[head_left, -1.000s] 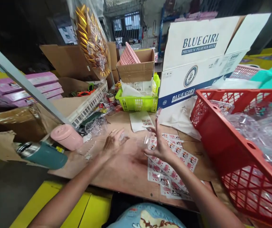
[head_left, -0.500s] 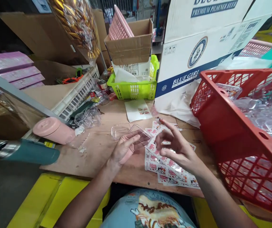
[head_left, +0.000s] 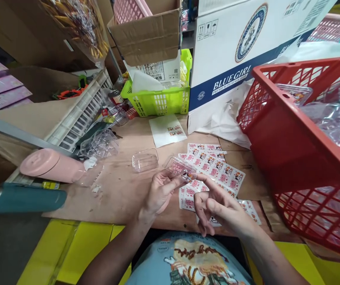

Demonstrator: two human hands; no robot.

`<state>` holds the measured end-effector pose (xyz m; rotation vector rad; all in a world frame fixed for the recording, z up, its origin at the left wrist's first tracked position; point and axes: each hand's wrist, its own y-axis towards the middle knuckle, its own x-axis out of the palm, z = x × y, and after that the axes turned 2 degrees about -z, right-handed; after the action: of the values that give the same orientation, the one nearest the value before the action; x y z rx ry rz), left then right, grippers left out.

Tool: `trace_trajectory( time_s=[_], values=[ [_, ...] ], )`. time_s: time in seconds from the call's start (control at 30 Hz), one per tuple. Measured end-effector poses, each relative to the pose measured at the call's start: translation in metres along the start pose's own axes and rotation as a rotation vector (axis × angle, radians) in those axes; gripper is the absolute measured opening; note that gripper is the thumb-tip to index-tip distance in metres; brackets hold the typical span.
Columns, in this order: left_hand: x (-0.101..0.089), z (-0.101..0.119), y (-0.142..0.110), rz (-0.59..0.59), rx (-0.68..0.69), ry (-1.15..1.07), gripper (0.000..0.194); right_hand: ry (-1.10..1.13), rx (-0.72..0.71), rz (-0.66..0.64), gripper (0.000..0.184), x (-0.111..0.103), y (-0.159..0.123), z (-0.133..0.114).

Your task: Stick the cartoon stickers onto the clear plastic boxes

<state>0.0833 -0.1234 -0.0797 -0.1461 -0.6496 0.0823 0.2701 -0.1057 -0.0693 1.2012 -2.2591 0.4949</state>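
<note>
My left hand [head_left: 161, 192] pinches the near edge of a clear plastic lid [head_left: 170, 160], thumb on top. Pink lettering and a cartoon cat sticker [head_left: 188, 176] show on the lid. The index finger of my right hand [head_left: 217, 202] stretches out to touch the sticker at the lid's right corner. Its thumb and other fingers are loosely bent and apart, gripping nothing. Sheets of pink and cat stickers [head_left: 227, 172] lie overlapping under and beyond my right hand. Left of the lid, a clear plastic box [head_left: 145, 161] rests on the wooden table [head_left: 119, 194].
A red basket [head_left: 276, 158] of clear plastic boxes stands at right. Behind are a white carton [head_left: 217, 79], a lime basket [head_left: 158, 101] and a sheet with few stickers [head_left: 166, 132]. At left are a pink cup [head_left: 54, 164], a teal bottle [head_left: 33, 199] and crumpled clear plastic [head_left: 100, 143].
My right hand has come down to the lid; the small sticker that was on its index fingertip is now at the lid's corner. Pink lettering now shows on the lid. The view has tilted downward.
</note>
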Motion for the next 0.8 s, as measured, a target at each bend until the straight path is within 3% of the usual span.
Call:
trace_trajectory(
  time_s=[0.8],
  values=[
    [-0.0025, 0.0018, -0.0021, 0.003, -0.001, 0.068, 0.022, -0.072, 0.062, 0.11, 0.069, -0.0015, 0.007, 0.0022]
  ],
)
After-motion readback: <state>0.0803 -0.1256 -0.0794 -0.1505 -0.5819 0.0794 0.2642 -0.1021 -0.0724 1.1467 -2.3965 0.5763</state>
